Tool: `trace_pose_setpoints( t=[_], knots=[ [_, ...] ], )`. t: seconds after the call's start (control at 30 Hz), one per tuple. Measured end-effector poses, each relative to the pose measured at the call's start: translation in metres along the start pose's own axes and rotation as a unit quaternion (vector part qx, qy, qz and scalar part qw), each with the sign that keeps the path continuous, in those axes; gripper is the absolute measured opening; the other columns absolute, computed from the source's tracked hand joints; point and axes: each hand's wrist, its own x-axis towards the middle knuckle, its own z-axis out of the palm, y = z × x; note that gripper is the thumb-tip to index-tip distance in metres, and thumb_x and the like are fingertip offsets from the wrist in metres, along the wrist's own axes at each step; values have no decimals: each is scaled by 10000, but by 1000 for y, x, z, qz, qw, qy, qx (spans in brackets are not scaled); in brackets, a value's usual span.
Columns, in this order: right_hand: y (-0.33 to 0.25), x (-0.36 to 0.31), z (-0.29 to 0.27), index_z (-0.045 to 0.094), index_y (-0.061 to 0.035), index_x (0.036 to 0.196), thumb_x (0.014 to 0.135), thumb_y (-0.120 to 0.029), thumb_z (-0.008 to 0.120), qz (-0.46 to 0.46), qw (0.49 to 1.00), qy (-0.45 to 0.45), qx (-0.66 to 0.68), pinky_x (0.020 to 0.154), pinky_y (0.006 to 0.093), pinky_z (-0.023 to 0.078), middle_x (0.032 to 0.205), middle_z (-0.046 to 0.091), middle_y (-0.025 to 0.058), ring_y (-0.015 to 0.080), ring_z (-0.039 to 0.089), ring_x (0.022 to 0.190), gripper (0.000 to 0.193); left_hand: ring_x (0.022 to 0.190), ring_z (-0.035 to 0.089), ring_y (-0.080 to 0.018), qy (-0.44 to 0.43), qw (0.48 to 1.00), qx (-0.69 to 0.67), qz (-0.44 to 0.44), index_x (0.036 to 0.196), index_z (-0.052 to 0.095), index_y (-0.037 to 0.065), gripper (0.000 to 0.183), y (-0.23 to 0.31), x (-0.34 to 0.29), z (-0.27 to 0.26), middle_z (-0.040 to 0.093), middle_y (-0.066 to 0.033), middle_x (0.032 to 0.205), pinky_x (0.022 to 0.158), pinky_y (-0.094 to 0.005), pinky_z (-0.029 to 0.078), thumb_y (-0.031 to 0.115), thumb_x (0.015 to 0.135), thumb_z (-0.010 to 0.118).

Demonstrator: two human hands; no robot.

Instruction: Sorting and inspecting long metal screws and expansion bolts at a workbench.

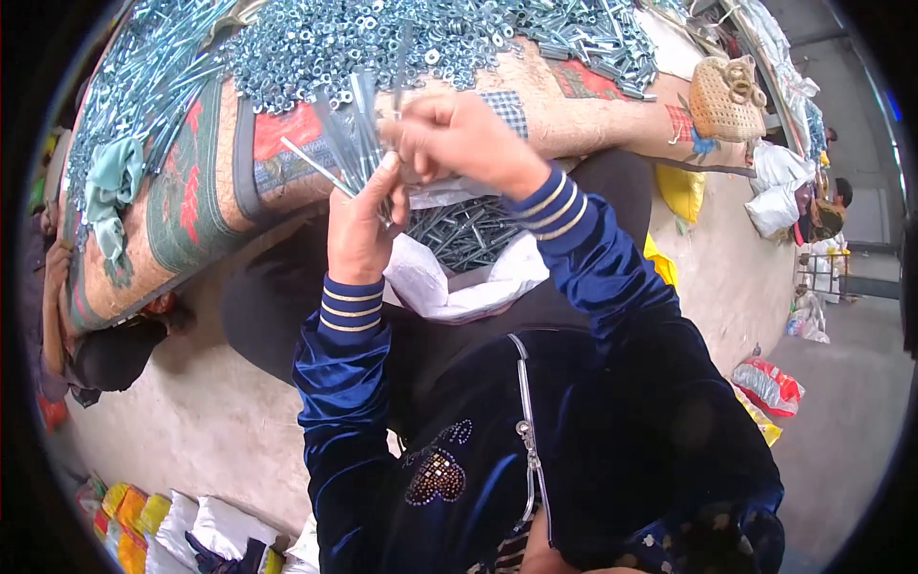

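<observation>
Metal rods (363,120) fan upward from the clasping left hand (360,232), beside the right hand (464,140), whose blurred grip is unclear.

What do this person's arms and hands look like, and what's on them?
The left hand and right hand wear no gloves. Shiny dark-blue sleeves cover the forearms, ending in navy cuffs ringed with pale gold stripes.

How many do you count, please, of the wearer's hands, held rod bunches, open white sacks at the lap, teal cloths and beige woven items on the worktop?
Hands: 2
Rod bunch: 1
Open white sack: 1
Teal cloth: 1
Beige woven item: 1
Total: 6
</observation>
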Motion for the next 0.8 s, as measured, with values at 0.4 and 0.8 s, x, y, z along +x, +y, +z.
trace_pose_setpoints(
  t=[0.4,0.8],
  knots=[
    [38,59,-83,704,-115,784,715,-253,710,-192,720,313,-588,644,345,491,759,629,70,226,623,713,154,482,472,-60,45,997,-63,-5,1008,593,15,216,16,-1,-5,525,18,608,411,-189,328,194,890,616],
    [33,13,-119,679,2,974,810,-138,670,-134,907,188,-352,703,240,478,824,665,24,108,599,756,216,460,421,-42,54,997,16,-60,1068,562,-21,256,9,0,3,500,23,612,389,-181,283,168,901,602]
  ],
)
